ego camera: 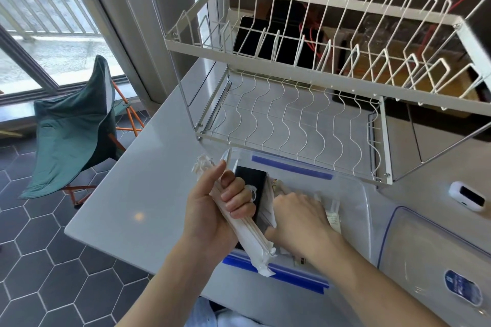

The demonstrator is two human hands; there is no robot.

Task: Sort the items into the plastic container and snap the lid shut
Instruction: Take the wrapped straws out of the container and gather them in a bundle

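Observation:
A clear plastic container (353,188) with blue clips stands on the grey counter in front of me. My left hand (212,210) is closed around a bundle of white paper-wrapped sticks (252,244), held slanted over the container's left edge. My right hand (300,218) reaches down into the container, palm down, resting on the small packets (333,218) inside; what its fingers touch is hidden. A black box (251,180) lies in the container beside my left fingers. The clear lid (430,255) with a blue label lies flat to the right of the container.
A white two-tier wire dish rack (292,103) stands just behind the container. A small white device (467,196) lies at the right. The counter's left edge (111,183) drops to a hexagon-tiled floor with a green folding chair (71,130).

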